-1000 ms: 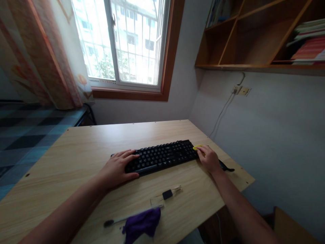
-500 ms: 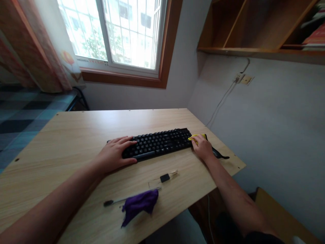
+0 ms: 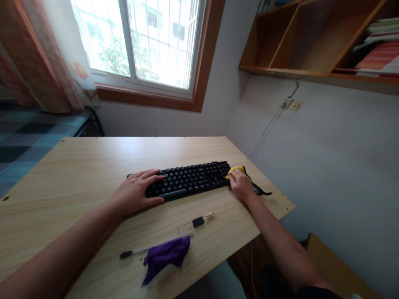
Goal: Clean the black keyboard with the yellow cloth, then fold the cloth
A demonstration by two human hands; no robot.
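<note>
Yellow cloth [image 3: 238, 169]: gripped by right hand [image 3: 241, 185]
Black keyboard [image 3: 193, 180]: left hand [image 3: 134, 192] spread flat, covering keys
Purple rag [image 3: 166, 253]: lower centre, overlapping brush [image 3: 134, 252]

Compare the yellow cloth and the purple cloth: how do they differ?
The right hand holds the yellow cloth at the right end of the keyboard; the purple cloth lies loose across the brush. The right hand partly hides the yellow cloth; more of the purple cloth shows. Both look like soft fabric.
</note>
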